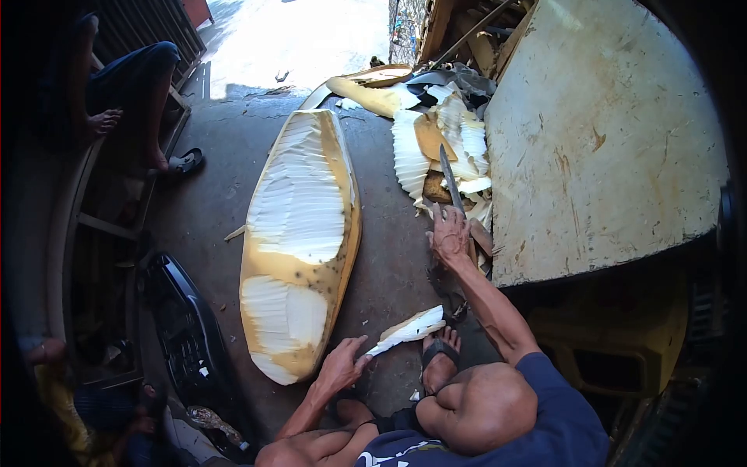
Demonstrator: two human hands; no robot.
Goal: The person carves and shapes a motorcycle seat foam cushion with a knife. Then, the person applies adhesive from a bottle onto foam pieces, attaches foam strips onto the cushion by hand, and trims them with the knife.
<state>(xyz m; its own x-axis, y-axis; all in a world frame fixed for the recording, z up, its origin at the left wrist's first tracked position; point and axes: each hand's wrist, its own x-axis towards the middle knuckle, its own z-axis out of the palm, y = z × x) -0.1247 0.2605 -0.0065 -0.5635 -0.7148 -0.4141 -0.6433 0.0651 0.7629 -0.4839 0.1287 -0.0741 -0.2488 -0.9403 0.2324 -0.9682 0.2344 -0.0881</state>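
My left hand (pixel 342 366) is closed on the end of a thin white foam strip (pixel 408 330), which points right toward my foot. My right hand (pixel 449 233) grips a long-bladed knife (pixel 449 175) by its covered handle, blade pointing away from me over foam scraps. Between my left hand and the far floor lies a long motorcycle seat foam (pixel 299 268), yellowed at the edges, with two white, ridged cut areas on top. Its near end is close beside my left wrist.
Foam offcuts (pixel 412 156) pile up beside a large worn board (pixel 607 140) on the right. A black plastic seat base (pixel 187 331) rests on the floor at left. Another person's bare foot (pixel 105 121) and a sandal (pixel 187 161) are at upper left.
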